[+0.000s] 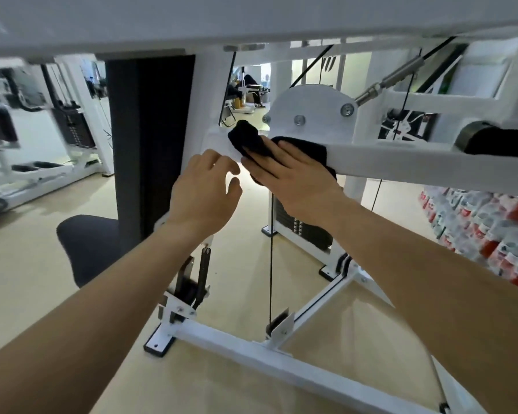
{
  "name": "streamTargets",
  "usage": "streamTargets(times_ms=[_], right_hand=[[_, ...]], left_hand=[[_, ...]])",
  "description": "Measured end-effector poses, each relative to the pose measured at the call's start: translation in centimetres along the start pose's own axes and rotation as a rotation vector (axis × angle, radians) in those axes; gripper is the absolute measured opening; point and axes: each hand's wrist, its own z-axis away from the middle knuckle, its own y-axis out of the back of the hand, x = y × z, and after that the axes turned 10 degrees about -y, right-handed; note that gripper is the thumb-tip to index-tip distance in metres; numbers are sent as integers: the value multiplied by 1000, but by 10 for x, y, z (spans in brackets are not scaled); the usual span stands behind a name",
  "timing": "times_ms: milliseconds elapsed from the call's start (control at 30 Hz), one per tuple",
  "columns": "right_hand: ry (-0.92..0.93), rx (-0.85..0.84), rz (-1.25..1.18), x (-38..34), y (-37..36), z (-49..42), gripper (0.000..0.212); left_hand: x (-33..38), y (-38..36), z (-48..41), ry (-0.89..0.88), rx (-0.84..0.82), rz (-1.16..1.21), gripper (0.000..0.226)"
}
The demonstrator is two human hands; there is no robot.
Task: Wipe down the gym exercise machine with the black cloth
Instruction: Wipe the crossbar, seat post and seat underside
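Note:
The black cloth (pixel 253 140) lies draped over the white horizontal arm (pixel 401 161) of the gym machine, near its pivot joint. My right hand (pixel 293 177) presses flat on the cloth, fingers spread over it. My left hand (pixel 205 194) is just to the left of it, fingers curled loosely beside the white joint, apart from the cloth and holding nothing. A white pulley cover plate (pixel 311 112) with bolts sits just above the cloth.
A dark upright back pad (pixel 150 138) and black seat (pixel 87 243) stand at left. A black cable (pixel 271 264) runs down to the white floor frame (pixel 266 360). The weight stack (pixel 302 222) is behind. Packs of bottles (pixel 485 228) are stacked at right.

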Motion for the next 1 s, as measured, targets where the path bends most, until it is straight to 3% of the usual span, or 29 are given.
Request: streamTargets(times_ms=[200, 367, 500, 600, 667, 767, 900, 1000], right_hand=[[-13, 210, -85, -17, -6, -51, 62], [-503, 398, -462, -38, 2, -93, 62], [-691, 303, -873, -56, 21, -137, 67], [-786, 258, -761, -68, 14, -148, 66], [-731, 304, -506, -76, 1, -141, 63], [-616, 504, -254, -80, -19, -126, 51], [-478, 645, -270, -83, -29, -104, 45], [-349, 606, -390, -114, -36, -73, 45]], left_hand=[[-35, 9, -2, 47, 26, -80, 22], [-53, 17, 1, 83, 56, -72, 22], [-56, 18, 3, 71, 70, -70, 22], [-58, 20, 4, 57, 97, -52, 20], [-60, 20, 7, 40, 108, -50, 18], [-63, 17, 19, 26, 90, -60, 15], [-70, 12, 41, 29, 47, -57, 13], [-78, 5, 61, 71, 10, -43, 12]])
